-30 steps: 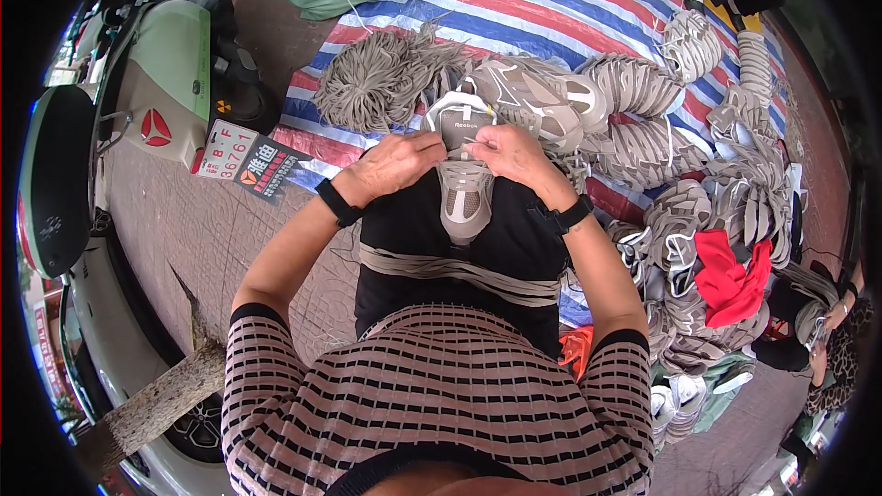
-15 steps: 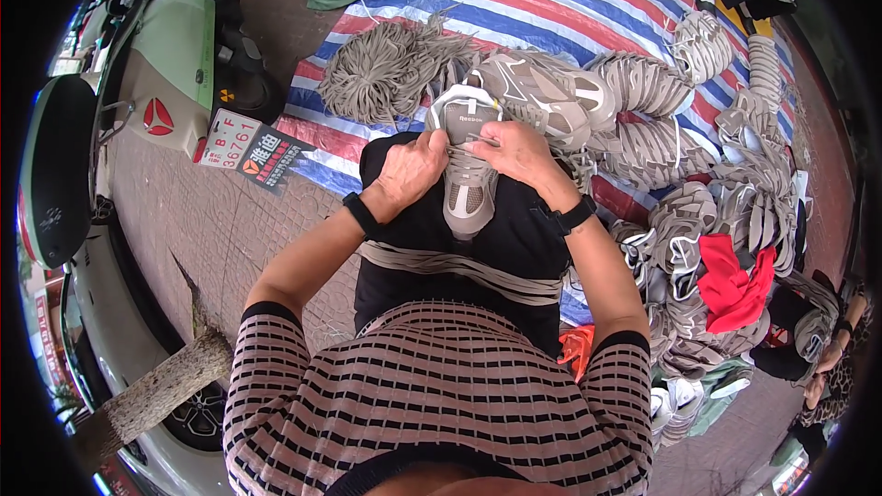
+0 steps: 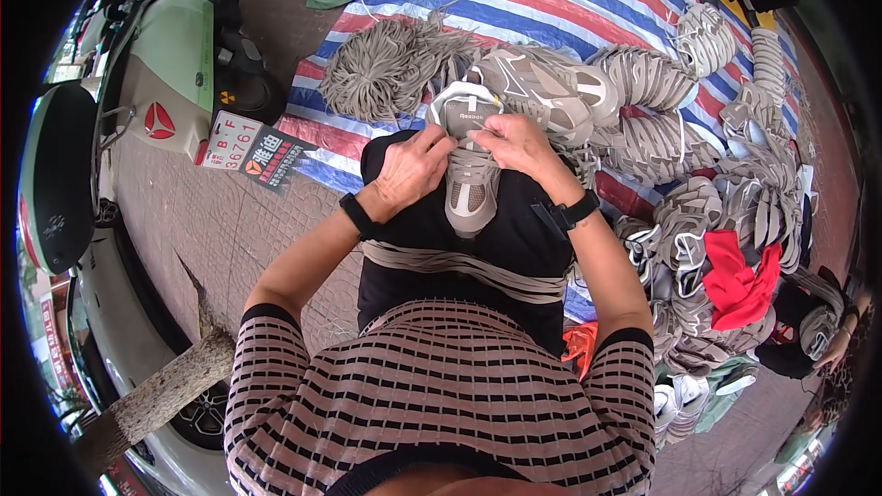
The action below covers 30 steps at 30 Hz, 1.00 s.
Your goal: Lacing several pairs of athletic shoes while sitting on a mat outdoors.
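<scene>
A grey-beige sneaker point(image 3: 471, 197) rests on my black-clad lap, its toe toward me and its padded opening away from me. At the left edge of its lacing, my left hand point(image 3: 413, 167) pinches the upper, fingers bent and closed. My right hand point(image 3: 522, 143) is closed too, thumb and forefinger pressed on a grey shoelace at the right eyelets; the fingertips cover most of it. Rows of lace cross the shoe's front below my fingers. Several loose flat laces point(image 3: 459, 268) lie across my thighs.
A big bundle of grey laces point(image 3: 369, 72) lies on a striped tarp point(image 3: 542, 0). Stacked sneakers point(image 3: 542, 92) spread to the right, with a red cloth point(image 3: 740, 280) on one heap. A scooter point(image 3: 165, 73) and a tree trunk point(image 3: 170, 384) stand left. Another person's hand point(image 3: 838, 349) shows far right.
My left fingers have curled in closer at the shoe's lacing. The right hand has shifted slightly up and turned, and the lace strip sticking from its fingers shows less.
</scene>
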Tool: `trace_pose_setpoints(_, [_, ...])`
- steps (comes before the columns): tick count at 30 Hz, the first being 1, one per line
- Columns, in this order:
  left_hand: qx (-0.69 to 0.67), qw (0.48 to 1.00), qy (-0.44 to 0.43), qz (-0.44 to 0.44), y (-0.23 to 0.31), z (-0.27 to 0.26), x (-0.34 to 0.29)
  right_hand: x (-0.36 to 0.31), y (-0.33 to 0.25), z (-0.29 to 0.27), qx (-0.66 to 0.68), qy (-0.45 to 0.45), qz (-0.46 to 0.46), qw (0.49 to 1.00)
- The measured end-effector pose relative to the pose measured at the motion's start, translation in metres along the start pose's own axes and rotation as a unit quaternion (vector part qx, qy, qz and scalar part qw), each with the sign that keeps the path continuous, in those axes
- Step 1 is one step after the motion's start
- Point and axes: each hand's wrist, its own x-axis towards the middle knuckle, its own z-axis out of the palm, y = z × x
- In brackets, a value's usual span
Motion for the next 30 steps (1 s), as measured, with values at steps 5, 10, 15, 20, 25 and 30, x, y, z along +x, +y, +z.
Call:
trace_pose_setpoints(5, [-0.061, 0.998, -0.010, -0.029, 0.006, 0.002, 0.003, 0.004, 0.010, 0.003, 0.017, -0.002, -0.003, 1.000])
trace_pose_setpoints(10, [-0.069, 0.997, -0.037, 0.003, 0.008, 0.003, 0.008, 0.005, 0.012, 0.003, 0.021, -0.002, -0.017, 1.000])
trace_pose_setpoints(15, [-0.088, 0.994, -0.058, -0.034, 0.010, 0.007, 0.012, 0.004, 0.010, 0.002, 0.019, 0.001, -0.025, 1.000])
trace_pose_setpoints(20, [-0.088, 0.994, -0.056, -0.042, 0.012, -0.001, 0.013, 0.002, 0.011, 0.002, 0.010, 0.006, -0.025, 1.000])
trace_pose_setpoints(25, [-0.110, 0.992, -0.053, -0.026, -0.004, -0.008, 0.002, 0.002, 0.010, 0.000, 0.028, -0.007, -0.018, 0.999])
trace_pose_setpoints(30, [-0.069, 0.996, -0.053, 0.013, -0.006, -0.011, 0.000, 0.004, 0.013, 0.001, 0.023, -0.008, -0.007, 1.000])
